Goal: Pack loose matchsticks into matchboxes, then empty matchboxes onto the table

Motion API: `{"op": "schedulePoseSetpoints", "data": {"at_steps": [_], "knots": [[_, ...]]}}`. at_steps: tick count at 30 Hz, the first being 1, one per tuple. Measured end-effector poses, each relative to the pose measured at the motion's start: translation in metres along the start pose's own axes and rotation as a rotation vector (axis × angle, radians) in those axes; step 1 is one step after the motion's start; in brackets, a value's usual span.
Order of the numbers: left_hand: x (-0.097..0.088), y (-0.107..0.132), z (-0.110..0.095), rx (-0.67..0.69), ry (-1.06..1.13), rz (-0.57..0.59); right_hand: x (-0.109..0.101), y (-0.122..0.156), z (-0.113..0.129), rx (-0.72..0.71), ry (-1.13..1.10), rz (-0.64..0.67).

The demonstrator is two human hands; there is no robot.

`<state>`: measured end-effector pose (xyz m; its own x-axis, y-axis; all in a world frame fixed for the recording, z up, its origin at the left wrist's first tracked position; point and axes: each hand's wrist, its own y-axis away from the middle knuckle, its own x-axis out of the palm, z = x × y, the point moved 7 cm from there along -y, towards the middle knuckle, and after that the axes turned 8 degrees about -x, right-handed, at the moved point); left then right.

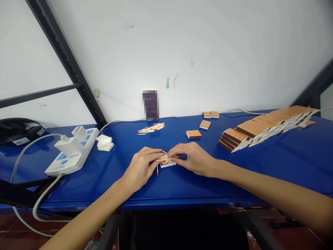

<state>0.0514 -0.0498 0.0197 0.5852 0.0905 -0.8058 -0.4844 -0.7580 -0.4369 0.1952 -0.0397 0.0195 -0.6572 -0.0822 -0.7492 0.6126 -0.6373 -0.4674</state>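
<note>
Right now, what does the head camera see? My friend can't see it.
The left hand and right hand pinch a bunch of matchsticks over a small white tray on a blue table. Stacked matchboxes lie to the right, a power strip to the left.

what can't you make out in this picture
Head view only:
The white tray under the matches: mostly covered by left hand and right hand pinching them; its fill is hidden.
The card at the wall: pixelated, unreadable.
The black device: cut by left edge.
The matchbox rows: print too small.
</note>
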Motion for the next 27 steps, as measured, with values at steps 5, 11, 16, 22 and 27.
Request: {"op": "schedulePoseSetpoints", "data": {"at_steps": [5, 11, 16, 22, 27], "knots": [[0.003, 0.000, 0.001, 0.005, -0.014, 0.041, -0.001, -0.001, 0.000, 0.016, -0.041, 0.026], [0.006, -0.002, 0.004, -0.039, 0.007, 0.081, 0.000, 0.001, -0.001, 0.011, -0.046, -0.017], [0.006, -0.011, 0.013, -0.026, 0.030, 0.130, 0.000, -0.002, 0.000, -0.067, 0.011, -0.039], [0.008, -0.029, 0.017, 0.047, 0.134, 0.225, -0.004, -0.008, -0.007, -0.082, 0.044, -0.027], [0.006, -0.030, 0.013, 0.056, 0.190, 0.143, -0.004, -0.005, -0.010, -0.099, 0.045, -0.053]]}}
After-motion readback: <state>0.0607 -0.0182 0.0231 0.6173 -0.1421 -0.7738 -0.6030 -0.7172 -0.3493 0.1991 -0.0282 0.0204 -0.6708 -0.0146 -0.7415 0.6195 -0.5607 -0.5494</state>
